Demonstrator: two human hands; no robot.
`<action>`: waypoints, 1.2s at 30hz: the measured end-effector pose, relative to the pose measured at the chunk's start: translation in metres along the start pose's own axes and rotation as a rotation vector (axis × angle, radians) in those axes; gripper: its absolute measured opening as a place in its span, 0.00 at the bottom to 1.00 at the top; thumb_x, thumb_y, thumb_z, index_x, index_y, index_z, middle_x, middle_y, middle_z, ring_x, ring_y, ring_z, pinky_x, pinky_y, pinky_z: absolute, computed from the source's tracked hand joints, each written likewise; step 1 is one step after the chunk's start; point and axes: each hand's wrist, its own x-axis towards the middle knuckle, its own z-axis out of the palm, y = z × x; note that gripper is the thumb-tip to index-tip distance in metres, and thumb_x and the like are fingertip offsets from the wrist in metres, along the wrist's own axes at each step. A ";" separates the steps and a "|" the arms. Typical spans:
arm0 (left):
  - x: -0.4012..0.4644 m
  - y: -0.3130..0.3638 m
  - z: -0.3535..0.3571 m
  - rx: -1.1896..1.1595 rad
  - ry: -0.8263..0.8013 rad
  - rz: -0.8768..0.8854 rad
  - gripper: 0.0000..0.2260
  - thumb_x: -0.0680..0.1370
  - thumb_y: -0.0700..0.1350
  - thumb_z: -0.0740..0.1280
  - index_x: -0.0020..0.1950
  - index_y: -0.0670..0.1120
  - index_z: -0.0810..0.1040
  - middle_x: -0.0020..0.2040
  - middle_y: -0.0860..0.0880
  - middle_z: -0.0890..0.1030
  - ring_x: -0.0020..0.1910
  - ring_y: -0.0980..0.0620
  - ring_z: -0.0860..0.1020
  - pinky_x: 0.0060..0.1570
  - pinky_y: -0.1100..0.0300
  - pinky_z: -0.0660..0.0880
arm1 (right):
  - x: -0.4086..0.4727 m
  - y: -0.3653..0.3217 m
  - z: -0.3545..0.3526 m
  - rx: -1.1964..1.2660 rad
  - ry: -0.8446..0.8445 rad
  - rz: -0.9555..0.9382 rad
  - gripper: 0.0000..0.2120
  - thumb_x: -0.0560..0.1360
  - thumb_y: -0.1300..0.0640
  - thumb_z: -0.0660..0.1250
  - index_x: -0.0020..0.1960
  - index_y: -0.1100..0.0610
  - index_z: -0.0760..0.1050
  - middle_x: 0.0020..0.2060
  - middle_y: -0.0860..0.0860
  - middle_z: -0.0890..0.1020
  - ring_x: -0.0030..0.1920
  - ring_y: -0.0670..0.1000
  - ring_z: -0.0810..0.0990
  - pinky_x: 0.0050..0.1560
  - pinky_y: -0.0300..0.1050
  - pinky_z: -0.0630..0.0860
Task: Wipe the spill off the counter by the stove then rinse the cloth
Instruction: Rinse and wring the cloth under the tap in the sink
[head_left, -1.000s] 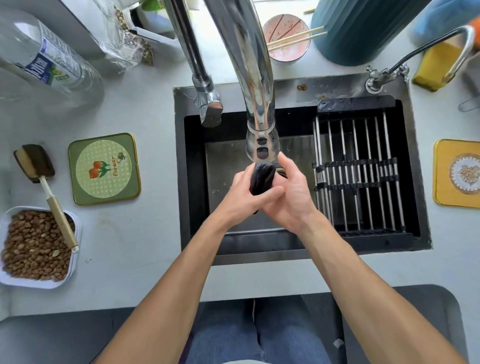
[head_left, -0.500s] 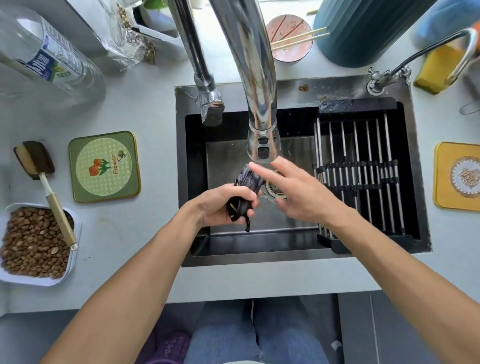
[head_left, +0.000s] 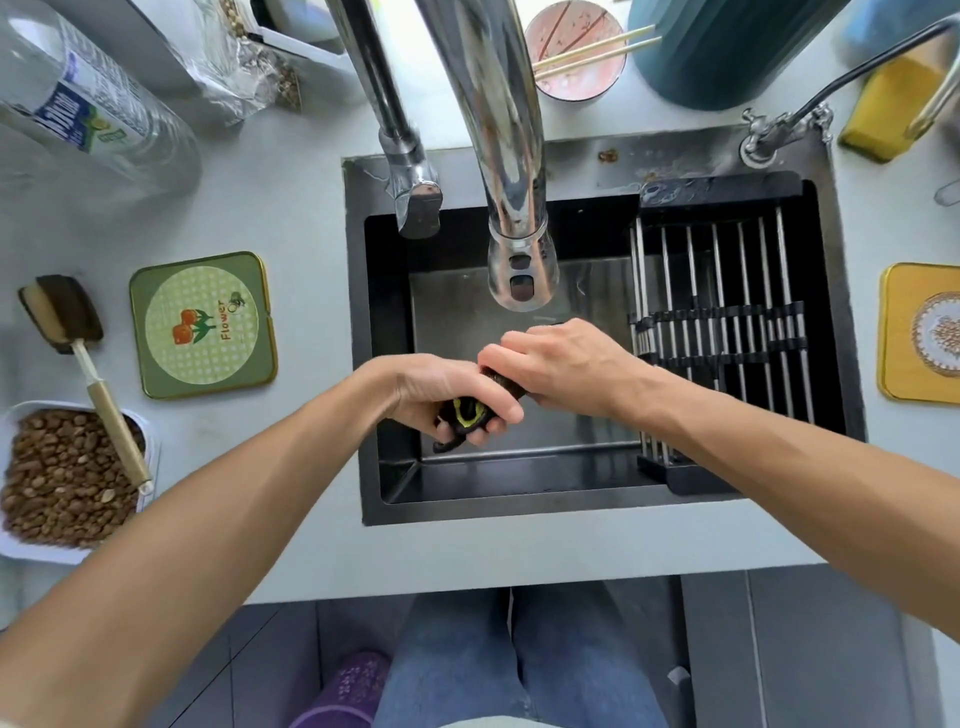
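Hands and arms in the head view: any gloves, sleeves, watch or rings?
None visible. The left hand and right hand are bare, with no gloves, and both forearms are uncovered up to the frame edges, so no sleeve shows. No watch, bracelet or ring can be seen. Lower down: blue jeans and a purple slipper.

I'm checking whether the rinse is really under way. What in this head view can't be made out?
- Dark cloth with a yellow-green mark: mostly hidden inside the left hand and right hand.
- Water flow: no stream discernible below the chrome tap spout.
- Sink drain: covered by the hands.
- Stove and wiped counter: outside the frame.
- Clear plastic bottle: cut off by the left edge.
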 end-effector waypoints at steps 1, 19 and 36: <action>0.000 0.006 -0.003 0.081 0.055 -0.033 0.11 0.72 0.51 0.78 0.42 0.48 0.79 0.38 0.50 0.79 0.33 0.54 0.78 0.27 0.64 0.66 | 0.002 -0.002 0.000 -0.009 -0.039 0.049 0.12 0.77 0.60 0.65 0.60 0.56 0.74 0.44 0.52 0.80 0.38 0.59 0.82 0.29 0.52 0.76; 0.055 -0.008 0.017 1.521 0.985 0.382 0.11 0.81 0.46 0.67 0.59 0.44 0.69 0.44 0.46 0.86 0.39 0.35 0.84 0.33 0.52 0.67 | 0.011 0.013 0.020 1.292 -0.893 0.713 0.18 0.71 0.54 0.71 0.29 0.48 0.65 0.26 0.47 0.62 0.24 0.49 0.54 0.25 0.38 0.52; 0.019 -0.028 0.016 -0.260 0.160 0.071 0.08 0.79 0.44 0.76 0.47 0.45 0.77 0.38 0.49 0.77 0.31 0.53 0.71 0.28 0.62 0.63 | -0.038 -0.023 0.039 0.218 0.153 0.271 0.35 0.73 0.67 0.69 0.79 0.56 0.68 0.81 0.57 0.66 0.75 0.58 0.72 0.66 0.54 0.79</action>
